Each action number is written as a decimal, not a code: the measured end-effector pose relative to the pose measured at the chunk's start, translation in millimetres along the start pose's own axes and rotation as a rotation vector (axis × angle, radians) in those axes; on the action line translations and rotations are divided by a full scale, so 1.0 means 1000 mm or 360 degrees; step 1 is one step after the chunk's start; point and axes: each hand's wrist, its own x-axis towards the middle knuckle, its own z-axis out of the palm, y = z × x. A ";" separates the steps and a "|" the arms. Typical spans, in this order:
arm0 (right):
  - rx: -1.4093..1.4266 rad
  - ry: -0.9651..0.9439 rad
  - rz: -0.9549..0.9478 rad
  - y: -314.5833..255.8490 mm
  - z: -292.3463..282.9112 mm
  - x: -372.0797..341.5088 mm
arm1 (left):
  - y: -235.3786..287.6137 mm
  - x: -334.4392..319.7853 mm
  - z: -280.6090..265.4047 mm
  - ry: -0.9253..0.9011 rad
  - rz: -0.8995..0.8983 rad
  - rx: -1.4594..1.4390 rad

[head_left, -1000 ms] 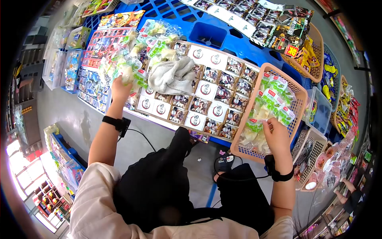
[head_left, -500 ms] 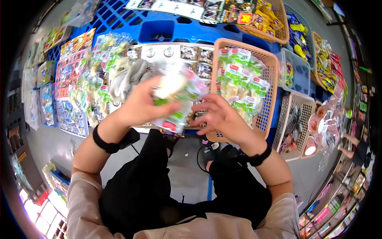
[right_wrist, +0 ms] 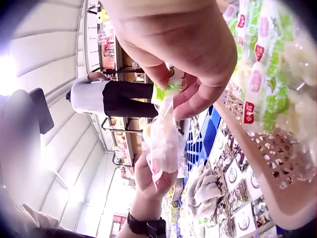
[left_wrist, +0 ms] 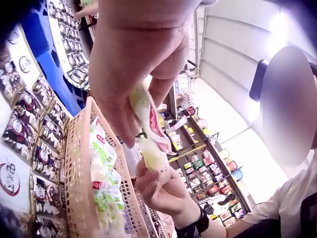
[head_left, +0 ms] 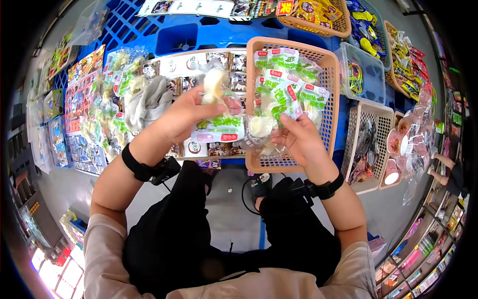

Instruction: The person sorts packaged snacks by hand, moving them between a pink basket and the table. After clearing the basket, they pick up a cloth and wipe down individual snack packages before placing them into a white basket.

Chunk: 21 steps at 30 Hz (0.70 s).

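In the head view my left hand [head_left: 186,115] pinches a clear packet [head_left: 218,128] with a green and red label and pale food inside. My right hand [head_left: 303,139] has thumb and fingers pinched on another clear packet [head_left: 261,127], in front of the pink basket [head_left: 334,102]. That basket holds several like packets [head_left: 284,61], labels up. The two held packets meet or overlap between the hands; which edges touch I cannot tell. More of these packets [head_left: 102,119] lie in a heap at the left, beside a grey cloth [head_left: 149,103].
Rows of small dark packs [head_left: 191,83] lie under and beside the cloth on a blue crate surface [head_left: 219,31]. A clear bin [head_left: 371,82], a cream basket [head_left: 382,123] and a basket of yellow packs [head_left: 343,25] stand at the right. Another person [right_wrist: 114,96] shows in the right wrist view.
My left hand has come from the heap at the left to the middle with a packet. The right hand left the basket, moved to the middle and now pinches a packet. The view has shifted right.
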 end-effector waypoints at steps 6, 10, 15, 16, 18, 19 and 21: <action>-0.0127 0.0106 -0.0019 -0.009 -0.017 -0.015 | 0.001 0.009 0.005 0.0041 -0.0082 0.0059; -0.0560 0.0247 -0.0238 -0.015 -0.044 -0.020 | -0.005 0.014 0.010 0.0007 -0.0024 0.0195; -0.1322 0.0519 -0.0457 -0.061 -0.092 -0.046 | -0.005 0.013 0.008 0.0017 -0.0074 0.0223; -0.1462 0.0536 -0.0356 -0.069 -0.102 -0.050 | -0.006 0.014 0.007 0.0013 -0.0078 0.0219; -0.1626 0.0499 -0.0189 -0.070 -0.117 -0.051 | -0.007 0.016 0.005 0.0010 -0.0087 0.0284; -0.1785 0.0455 -0.0016 -0.067 -0.123 -0.050 | -0.007 0.016 0.004 0.0001 -0.0082 0.0273; -0.1982 0.0417 -0.0070 -0.044 -0.133 -0.038 | -0.008 0.017 0.003 -0.0009 -0.0079 0.0274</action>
